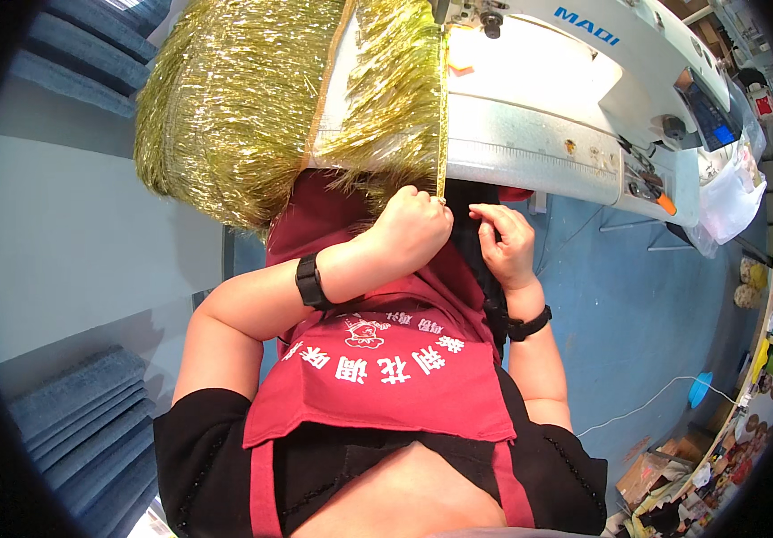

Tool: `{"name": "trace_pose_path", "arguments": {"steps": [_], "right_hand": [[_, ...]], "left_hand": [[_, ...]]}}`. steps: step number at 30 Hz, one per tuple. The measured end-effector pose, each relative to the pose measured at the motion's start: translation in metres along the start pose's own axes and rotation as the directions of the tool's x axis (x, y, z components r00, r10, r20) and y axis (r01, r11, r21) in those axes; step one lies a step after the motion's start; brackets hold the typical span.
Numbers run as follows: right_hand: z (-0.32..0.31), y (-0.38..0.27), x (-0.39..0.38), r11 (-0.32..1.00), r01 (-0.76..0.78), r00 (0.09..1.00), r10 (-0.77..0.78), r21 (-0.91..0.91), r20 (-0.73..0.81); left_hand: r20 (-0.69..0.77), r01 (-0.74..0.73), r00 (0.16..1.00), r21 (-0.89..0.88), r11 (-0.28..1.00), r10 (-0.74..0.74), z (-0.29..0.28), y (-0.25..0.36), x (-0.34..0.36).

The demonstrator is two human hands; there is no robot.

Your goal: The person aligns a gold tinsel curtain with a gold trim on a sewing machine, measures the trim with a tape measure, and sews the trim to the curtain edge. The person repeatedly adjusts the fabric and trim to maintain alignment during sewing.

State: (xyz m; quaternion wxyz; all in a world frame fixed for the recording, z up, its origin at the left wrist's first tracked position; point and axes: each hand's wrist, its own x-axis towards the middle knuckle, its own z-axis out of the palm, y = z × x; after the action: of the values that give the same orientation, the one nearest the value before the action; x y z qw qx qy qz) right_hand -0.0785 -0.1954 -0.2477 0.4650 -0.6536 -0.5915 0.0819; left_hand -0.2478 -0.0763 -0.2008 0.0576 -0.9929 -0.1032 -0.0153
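Gold-green tinsel fringe (377,81) hangs over the sewing machine bed (534,152), with a large mass of it at the upper left and a narrow sparkly band running down toward my lap. My left hand (413,229) is closed on the lower end of that band, just below the bed's front edge. My right hand (505,238) is just to its right, fingers loosely bent and apart, with nothing visible in them. A red apron (377,403) covers my front.
The machine's arm (575,31) spans the upper right, with a small control screen (707,117) and a white plastic bag (732,202) beside it. Blue folded padding (82,430) lies at left. A blue dish (699,390), a cord and a cluttered shelf (745,421) are at right.
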Motion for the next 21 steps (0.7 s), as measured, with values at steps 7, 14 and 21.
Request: {"name": "trace_pose_path", "arguments": {"steps": [7,14,21], "right_hand": [[0.001,-0.005,0.015,0.999,0.025,0.995,-0.022,0.027,-0.093],[0.002,-0.007,0.023,0.999,0.035,0.993,-0.032,0.023,-0.111],[0.001,-0.006,0.027,0.999,0.033,0.992,-0.029,0.035,-0.123]], "left_hand": [[-0.006,0.067,0.998,-0.001,0.998,-0.067,-0.007,-0.014,0.010],[-0.052,0.118,0.991,-0.034,0.992,-0.120,-0.012,-0.030,0.030],[-0.089,0.149,0.984,-0.047,0.988,-0.153,-0.011,-0.047,0.044]]}}
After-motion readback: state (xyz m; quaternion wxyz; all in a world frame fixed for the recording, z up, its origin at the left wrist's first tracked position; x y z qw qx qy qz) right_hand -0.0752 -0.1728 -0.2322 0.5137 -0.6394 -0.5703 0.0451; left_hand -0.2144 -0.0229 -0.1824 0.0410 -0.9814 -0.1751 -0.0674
